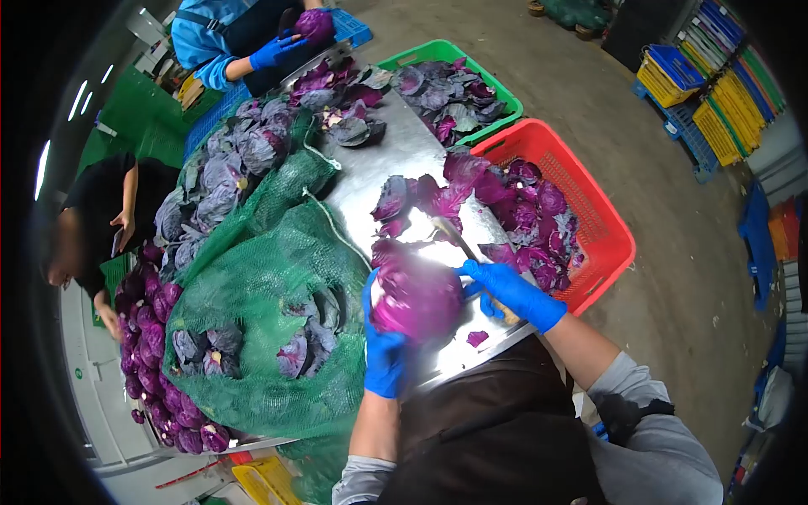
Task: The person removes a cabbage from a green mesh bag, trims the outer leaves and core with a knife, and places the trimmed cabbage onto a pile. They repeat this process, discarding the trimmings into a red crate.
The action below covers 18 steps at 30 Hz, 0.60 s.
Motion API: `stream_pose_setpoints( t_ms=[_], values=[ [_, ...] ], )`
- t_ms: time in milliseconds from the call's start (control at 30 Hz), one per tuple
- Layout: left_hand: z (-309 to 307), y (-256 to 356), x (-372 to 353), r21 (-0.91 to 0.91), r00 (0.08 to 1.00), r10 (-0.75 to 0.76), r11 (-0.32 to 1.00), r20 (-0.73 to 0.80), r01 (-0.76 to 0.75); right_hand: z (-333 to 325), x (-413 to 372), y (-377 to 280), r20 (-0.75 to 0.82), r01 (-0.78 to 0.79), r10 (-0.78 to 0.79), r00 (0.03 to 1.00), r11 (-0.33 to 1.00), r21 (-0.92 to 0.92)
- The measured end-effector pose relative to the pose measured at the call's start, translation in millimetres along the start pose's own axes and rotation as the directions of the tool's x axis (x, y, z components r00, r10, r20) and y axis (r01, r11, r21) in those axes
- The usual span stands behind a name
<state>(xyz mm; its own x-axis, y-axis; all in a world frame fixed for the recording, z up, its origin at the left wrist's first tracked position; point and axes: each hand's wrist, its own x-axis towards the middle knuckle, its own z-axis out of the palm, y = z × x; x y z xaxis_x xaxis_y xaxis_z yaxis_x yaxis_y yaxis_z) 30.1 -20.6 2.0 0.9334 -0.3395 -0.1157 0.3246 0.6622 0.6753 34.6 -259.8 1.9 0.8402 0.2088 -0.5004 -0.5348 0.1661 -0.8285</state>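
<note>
Near edge of the steel table [396,160]: your left hand [383,353] wraps the red cabbage [418,300], right hand [512,293] closed around the knife [454,236] | red crate [619,240] and green crate [425,50] hold loose purple leaves | mesh sack [261,337] of cabbages crowds your left | bare steel ahead.

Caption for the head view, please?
Blue-gloved left hand steadies a red cabbage while the right hand holds a knife over a steel table.

You can read no text, number or brand here. The small green sticker [77,373] on the white panel [101,404] at your left is too blurred to read.
</note>
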Motion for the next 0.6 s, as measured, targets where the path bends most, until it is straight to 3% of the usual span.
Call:
stream_pose_setpoints(
  t_ms=[33, 67, 100, 133, 200, 267, 333, 600],
  values=[
    [21.1, 9.8, 9.1, 0.34, 0.976, 0.174, 0.917, 0.132, -0.209, 6.5, -12.1, -14.9, 0.129, -0.146, 0.116, 0.985, 0.957, 0.251],
    [39.3, 17.1, 14.2, 0.597, 0.906, 0.287, 0.683, 0.31, -0.421, 10.0, -20.3, -22.4, 0.28, -0.304, 0.188, 0.941, 0.832, 0.463],
    [53.2, 20.4, 14.4, 0.588, 0.905, 0.285, 0.69, 0.315, -0.422, 6.8, -15.8, -9.4, 0.392, -0.271, 0.034, 0.919, 0.776, 0.57],
    [66.2, 22.6, 14.2, 0.533, 0.921, 0.277, 0.754, 0.273, -0.385, 1.5, -14.6, -7.8, 0.385, -0.265, 0.034, 0.923, 0.778, 0.569],
    [69.4, 20.8, 14.0, 0.474, 0.934, 0.266, 0.807, 0.238, -0.351, -5.1, -11.7, -9.4, 0.266, 0.058, -0.173, 0.948, 0.919, 0.391],
    [55.0, 15.0, 5.1, 0.332, 0.992, -0.035, 0.941, -0.118, 0.072, -4.5, -16.0, -29.4, 0.259, 0.11, -0.188, 0.947, 0.951, 0.289],
    [55.2, 9.4, 3.3, 0.289, 0.99, -0.033, 0.955, -0.134, 0.071, -2.9, -21.4, -48.2, 0.255, 0.196, -0.206, 0.945, 0.979, 0.063],
    [40.5, -4.5, -4.0, 0.159, 0.989, -0.022, 0.986, -0.146, 0.046, 1.6, -28.3, -47.4, 0.269, 0.1, -0.118, 0.956, 0.992, 0.08]
  ],
)
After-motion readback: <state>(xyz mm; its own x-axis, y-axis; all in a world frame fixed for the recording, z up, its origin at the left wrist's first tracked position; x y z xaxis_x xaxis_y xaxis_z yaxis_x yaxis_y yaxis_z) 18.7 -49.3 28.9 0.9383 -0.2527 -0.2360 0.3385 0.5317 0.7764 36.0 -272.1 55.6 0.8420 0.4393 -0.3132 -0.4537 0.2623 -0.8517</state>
